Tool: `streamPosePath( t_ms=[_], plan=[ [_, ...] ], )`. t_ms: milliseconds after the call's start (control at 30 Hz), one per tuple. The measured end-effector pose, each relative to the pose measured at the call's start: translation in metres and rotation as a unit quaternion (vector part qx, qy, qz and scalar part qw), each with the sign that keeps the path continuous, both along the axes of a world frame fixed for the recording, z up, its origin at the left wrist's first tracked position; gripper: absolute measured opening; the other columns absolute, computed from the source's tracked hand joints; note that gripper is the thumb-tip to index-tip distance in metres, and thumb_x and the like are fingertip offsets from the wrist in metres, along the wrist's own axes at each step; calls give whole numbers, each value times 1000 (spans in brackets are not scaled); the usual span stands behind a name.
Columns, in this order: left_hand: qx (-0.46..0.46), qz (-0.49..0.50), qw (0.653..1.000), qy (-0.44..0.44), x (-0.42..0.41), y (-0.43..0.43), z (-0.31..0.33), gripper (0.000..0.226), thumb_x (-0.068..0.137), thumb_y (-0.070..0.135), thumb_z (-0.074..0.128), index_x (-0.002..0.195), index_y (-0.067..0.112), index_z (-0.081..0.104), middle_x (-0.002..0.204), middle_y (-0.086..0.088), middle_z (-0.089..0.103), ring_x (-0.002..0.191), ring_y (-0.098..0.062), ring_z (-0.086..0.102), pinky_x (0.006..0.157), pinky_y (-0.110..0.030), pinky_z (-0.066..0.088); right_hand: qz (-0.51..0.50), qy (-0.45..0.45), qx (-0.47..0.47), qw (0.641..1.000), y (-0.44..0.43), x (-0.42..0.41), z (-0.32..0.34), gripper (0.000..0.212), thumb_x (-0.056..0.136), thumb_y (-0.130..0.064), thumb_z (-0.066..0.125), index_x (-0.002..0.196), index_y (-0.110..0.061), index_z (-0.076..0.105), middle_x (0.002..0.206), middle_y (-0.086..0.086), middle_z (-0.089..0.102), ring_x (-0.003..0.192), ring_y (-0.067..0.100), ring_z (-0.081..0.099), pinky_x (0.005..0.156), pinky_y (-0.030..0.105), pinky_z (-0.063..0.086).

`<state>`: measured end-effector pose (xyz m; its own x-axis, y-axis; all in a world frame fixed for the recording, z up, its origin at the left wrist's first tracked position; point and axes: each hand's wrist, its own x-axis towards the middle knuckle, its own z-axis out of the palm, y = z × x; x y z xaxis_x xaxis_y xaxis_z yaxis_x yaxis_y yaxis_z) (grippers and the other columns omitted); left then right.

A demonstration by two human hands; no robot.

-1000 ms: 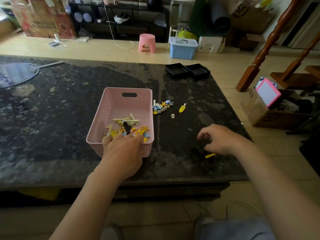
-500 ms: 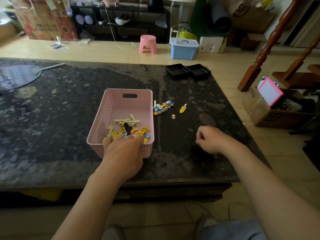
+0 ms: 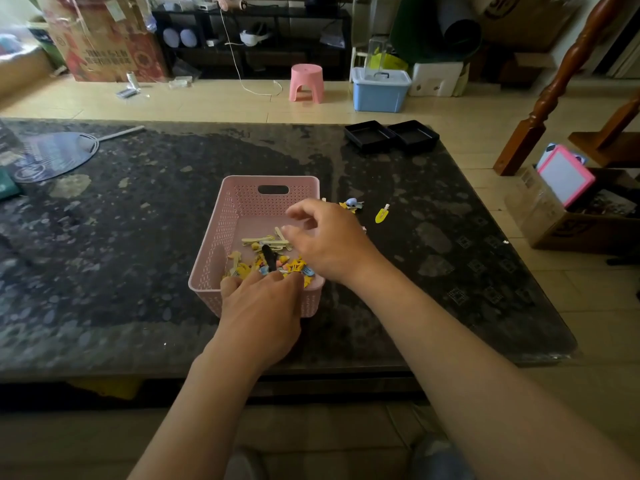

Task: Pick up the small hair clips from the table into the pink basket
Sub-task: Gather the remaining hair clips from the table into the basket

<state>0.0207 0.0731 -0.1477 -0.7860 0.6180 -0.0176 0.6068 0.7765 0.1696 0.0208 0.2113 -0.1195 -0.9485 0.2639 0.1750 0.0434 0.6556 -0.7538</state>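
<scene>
Drop step, we judge: our left hand (image 3: 263, 313) curls over the pink perforated plastic basket (image 3: 242, 199) rim, our right hand (image 3: 332, 244) above it, grip loosely spread; next, pinch the small yellow hair clip (image 3: 382, 214).

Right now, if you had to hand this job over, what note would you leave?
Left hand grips the near rim of the pink basket. Right hand hovers over the basket, fingers loosely parted, no clip visible in them.
Done: a pile of hair clips lies in the basket.
Left: on the table, right of the basket, a yellow clip and a blue-and-yellow cluster, partly hidden behind the right hand. More may be hidden there.
</scene>
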Motion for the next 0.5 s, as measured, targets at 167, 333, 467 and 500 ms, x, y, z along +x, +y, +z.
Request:
streamPosePath(
  t_ms=[167, 333, 467, 500],
  plan=[
    [9, -8, 1000, 2, 0, -2, 2, 17, 96, 31, 49, 113, 34, 49, 113, 9, 58, 106, -20, 50, 96, -45, 31, -135, -63, 82, 985, 49, -15, -25, 44, 92, -26, 62, 133, -13, 53, 131, 11, 54, 117, 25, 55, 94, 34, 47],
    [15, 2, 1000, 7, -10, -3, 0, 14, 96, 31, 49, 109, 34, 49, 108, 10, 59, 103, -20, 50, 94, -44, 31, -188, -264, 142, 936, 101, -20, -61, 95, 87, -50, 67, 157, -25, 9, 163, 18, 6, 150, 38, 13, 118, 49, 25],
    [20, 8, 1000, 10, -20, -2, 0, 8, 96, 32, 48, 103, 34, 49, 103, 10, 58, 99, -19, 50, 91, -42, 31, -201, -304, 140, 921, 123, -29, -74, 104, 82, -62, 66, 157, -35, -2, 165, 13, -6, 151, 36, 1, 118, 52, 20],
    [20, 8, 1000, 7, -22, -1, -1, 7, 96, 32, 49, 102, 34, 49, 103, 10, 58, 99, -19, 49, 90, -42, 31, -207, -306, 141, 919, 126, -32, -77, 105, 81, -65, 64, 156, -36, -2, 165, 14, -5, 151, 37, 2, 118, 52, 20]
  ],
)
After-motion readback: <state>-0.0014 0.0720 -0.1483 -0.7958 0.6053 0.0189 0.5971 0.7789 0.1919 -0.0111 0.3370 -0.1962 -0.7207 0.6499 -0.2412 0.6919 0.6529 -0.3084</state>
